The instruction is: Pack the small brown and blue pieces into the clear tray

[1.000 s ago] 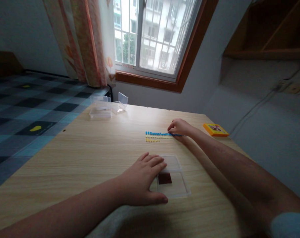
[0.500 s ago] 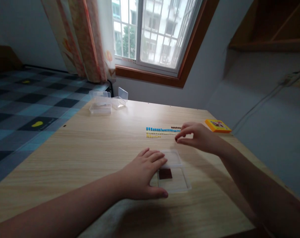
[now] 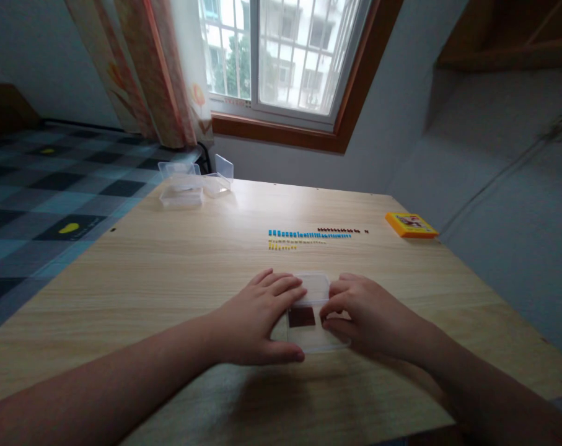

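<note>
A small clear plastic box (image 3: 311, 288) lies open on the wooden table (image 3: 178, 272), with a dark brown patch of small pieces (image 3: 302, 316) inside. My left hand (image 3: 255, 317) rests flat on the table against the box's left side, fingers spread and touching its edge. My right hand (image 3: 367, 314) sits over the box's right side, thumb and fingers pinched close together just beside the brown patch; what they hold, if anything, is too small to see. Farther back lie rows of tiny pieces: blue (image 3: 299, 235), yellow (image 3: 282, 246) and dark brown (image 3: 339, 230).
Empty clear plastic boxes (image 3: 188, 184) stand at the table's far left corner. An orange flat box (image 3: 411, 224) lies at the far right edge. A bed with a checked blue cover (image 3: 52, 198) is to the left, a window and curtain behind.
My right hand left the rows of pieces and came back toward me to the clear box. The dark brown row now shows, uncovered. My left hand stayed by the box.
</note>
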`<state>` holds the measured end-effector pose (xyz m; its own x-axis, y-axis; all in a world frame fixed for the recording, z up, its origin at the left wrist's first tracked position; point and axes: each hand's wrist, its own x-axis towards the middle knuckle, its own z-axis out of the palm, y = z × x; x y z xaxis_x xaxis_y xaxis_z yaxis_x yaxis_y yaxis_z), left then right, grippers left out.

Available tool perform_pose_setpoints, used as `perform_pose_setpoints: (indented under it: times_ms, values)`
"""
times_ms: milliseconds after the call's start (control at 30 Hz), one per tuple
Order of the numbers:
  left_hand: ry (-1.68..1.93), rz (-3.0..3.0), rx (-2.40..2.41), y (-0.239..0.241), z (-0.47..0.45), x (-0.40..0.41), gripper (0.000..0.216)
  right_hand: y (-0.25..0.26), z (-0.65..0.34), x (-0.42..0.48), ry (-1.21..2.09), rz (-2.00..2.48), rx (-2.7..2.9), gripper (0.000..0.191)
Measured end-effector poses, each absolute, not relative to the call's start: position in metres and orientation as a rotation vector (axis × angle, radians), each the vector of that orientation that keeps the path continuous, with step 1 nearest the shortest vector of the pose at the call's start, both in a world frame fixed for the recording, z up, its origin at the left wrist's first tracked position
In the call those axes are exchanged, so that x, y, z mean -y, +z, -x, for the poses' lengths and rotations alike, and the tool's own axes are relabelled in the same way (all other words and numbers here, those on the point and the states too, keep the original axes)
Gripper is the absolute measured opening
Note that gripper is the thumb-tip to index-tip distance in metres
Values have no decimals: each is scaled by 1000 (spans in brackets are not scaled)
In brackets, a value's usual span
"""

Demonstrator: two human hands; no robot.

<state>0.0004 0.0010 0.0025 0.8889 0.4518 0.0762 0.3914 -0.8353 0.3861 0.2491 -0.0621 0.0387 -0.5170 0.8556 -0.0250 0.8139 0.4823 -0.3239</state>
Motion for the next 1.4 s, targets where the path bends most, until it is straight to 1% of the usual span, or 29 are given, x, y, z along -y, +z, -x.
perform_pose_setpoints:
  times_ms: [167,467,700,967,1233,1400]
  values:
    - [222,-2692,-620,3,-1,-1,94,42,-256,64,434,1434,2574,13]
    - [225,-2686,-608,3,-1,-2,94,51,-261,65,471,1338,2681,24]
    - [271,-2680,-595,3,-1,-2,91,47,-261,65,435,1321,2669,22]
    - [216,-2695,-618,4,-1,-1,93,36,-260,62,380,1391,2630,22]
    - [287,-2677,-583,1,-1,-2,91,35,-262,62,383,1360,2627,22]
    - [258,-2691,-591,3,-2,-2,90,36,-259,63,396,1364,2631,24]
